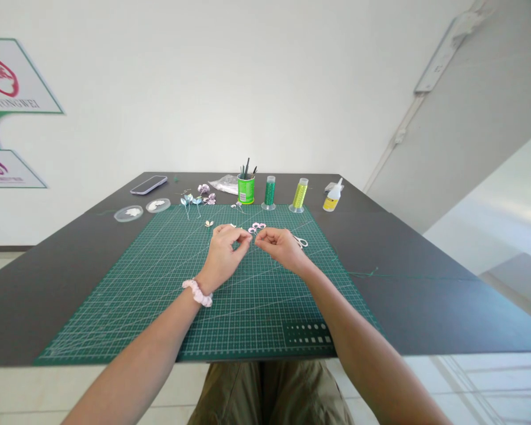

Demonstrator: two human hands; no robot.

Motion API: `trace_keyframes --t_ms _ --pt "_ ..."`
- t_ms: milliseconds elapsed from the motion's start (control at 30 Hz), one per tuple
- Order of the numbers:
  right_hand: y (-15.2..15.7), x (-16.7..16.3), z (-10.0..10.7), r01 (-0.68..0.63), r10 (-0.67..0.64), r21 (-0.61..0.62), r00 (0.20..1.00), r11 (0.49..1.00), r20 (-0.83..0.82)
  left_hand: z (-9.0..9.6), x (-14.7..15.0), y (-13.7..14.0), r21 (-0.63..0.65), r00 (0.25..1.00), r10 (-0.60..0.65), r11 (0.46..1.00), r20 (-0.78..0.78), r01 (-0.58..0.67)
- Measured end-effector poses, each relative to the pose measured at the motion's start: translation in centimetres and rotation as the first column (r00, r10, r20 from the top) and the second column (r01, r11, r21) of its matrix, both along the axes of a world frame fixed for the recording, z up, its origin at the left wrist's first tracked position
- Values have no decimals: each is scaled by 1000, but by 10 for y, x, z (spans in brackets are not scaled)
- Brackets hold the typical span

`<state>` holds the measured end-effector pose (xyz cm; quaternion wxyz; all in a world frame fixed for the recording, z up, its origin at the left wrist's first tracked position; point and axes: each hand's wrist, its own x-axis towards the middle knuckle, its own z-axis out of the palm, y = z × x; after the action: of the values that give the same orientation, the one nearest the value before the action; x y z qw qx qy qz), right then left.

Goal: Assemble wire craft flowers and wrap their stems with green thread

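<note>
Just above the cutting mat (150,295), my left hand (227,247) and my right hand (283,245) face each other, fingertips almost meeting. Thumb and fingers of each hand are pinched together; what they grip is too small to make out. Right behind the fingertips are small pink-and-white flower pieces (257,226), with thin stems reaching down toward my fingers. I cannot tell whether they are held or lying on the mat. White-handled scissors (301,242) lie partly hidden behind my right hand. A small cream flower piece (209,224) rests left of my hands.
Behind the mat stand a green can (246,192) of tools, a green thread spool (269,193), a yellow-green spool (300,196) and a glue bottle (333,196). Blue flowers (190,200), pink flowers (204,189), two shallow dishes (123,217) and a phone (148,185) are at left.
</note>
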<state>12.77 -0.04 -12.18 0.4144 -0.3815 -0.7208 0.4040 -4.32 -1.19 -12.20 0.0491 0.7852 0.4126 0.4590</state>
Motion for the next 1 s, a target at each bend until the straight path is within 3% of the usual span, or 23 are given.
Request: trace_keyframes --t_ms 267,600,767,1000 --pt "-1 -1 -1 -22 22 7 1000 1000 -20 -3 -1 3 18 998 35 999 -62 -34" --pt "0 0 1 70 -66 31 991 997 -114 -2 0 0 -3 983 -100 995 -153 100" --pt "2 -1 -1 88 -86 21 992 996 -93 -1 1 -2 47 980 -157 985 -120 163" --pt "1 -1 -2 26 -27 -21 999 999 -41 -3 0 1 20 995 -97 995 -31 98"
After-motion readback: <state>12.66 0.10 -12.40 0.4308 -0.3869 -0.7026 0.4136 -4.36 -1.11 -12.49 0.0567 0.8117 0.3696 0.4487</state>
